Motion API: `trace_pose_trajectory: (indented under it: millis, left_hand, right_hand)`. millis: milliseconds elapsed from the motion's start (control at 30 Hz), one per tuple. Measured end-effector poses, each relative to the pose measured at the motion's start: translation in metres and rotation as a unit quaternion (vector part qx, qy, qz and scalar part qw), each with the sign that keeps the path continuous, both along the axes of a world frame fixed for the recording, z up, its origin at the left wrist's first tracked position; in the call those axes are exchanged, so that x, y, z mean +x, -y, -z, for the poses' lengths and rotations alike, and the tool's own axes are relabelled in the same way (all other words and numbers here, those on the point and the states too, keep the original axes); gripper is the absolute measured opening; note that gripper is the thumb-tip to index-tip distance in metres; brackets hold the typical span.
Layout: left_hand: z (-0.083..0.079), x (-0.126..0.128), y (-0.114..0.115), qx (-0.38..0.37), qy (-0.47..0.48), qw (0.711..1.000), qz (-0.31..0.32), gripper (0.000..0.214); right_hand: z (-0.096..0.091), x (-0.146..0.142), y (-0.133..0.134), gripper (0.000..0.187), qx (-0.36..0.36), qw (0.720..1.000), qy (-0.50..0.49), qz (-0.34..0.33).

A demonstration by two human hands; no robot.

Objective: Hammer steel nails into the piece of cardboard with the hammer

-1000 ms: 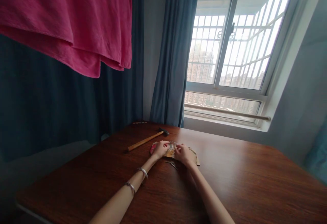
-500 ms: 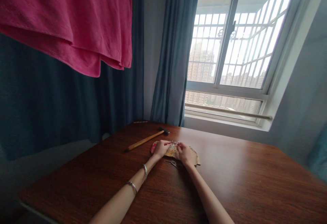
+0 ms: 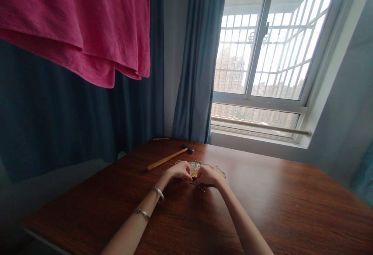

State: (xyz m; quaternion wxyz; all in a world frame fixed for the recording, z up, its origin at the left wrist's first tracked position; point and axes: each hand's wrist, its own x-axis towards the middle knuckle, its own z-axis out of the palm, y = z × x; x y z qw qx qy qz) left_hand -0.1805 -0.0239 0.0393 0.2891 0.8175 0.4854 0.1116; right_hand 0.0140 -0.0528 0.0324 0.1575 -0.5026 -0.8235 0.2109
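Note:
A piece of cardboard (image 3: 220,170) with a corrugated edge and a printed patch lies on the table. Several nails (image 3: 197,164) stand upright in it, between and just beyond my hands. My left hand (image 3: 182,170) rests over its left part, fingers curled down at the near edge. From the other side my right hand (image 3: 206,175) covers much of the board, its fingertips pinched close to those of my left. What sits between the fingers of either hand is hidden. Loose nails (image 3: 199,187) lie on the wood in front of the board.
A hammer (image 3: 167,159) with a wooden handle lies beyond my left hand, its dark head pointing away. The brown table (image 3: 271,204) reaches back to a curtain (image 3: 194,65) and a barred window (image 3: 262,53). A pink cloth (image 3: 87,26) hangs at upper left.
Both hands have come down from the nail tops to the board's near edge, and their fingertips are closer together. The loose nails and the hammer have stayed in place.

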Motion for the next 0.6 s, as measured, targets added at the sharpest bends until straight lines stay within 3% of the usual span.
trace_pose_trajectory:
  millis: [267,467,600]
  left_hand:
    - [0.003,-0.001,-0.001,0.009,0.009,1.0,-0.001,0.029]
    - [0.014,0.013,-0.011,0.142,0.101,0.976,-0.134,0.028]
    - [0.025,0.022,-0.011,0.191,0.151,0.958,-0.15,0.024]
  right_hand:
    - [0.004,-0.007,0.002,0.017,0.03,0.999,0.02,0.004]
    - [0.001,-0.003,0.002,0.026,0.139,0.986,-0.018,0.093]
    - [0.007,-0.003,0.002,0.02,0.171,0.979,-0.032,0.11]
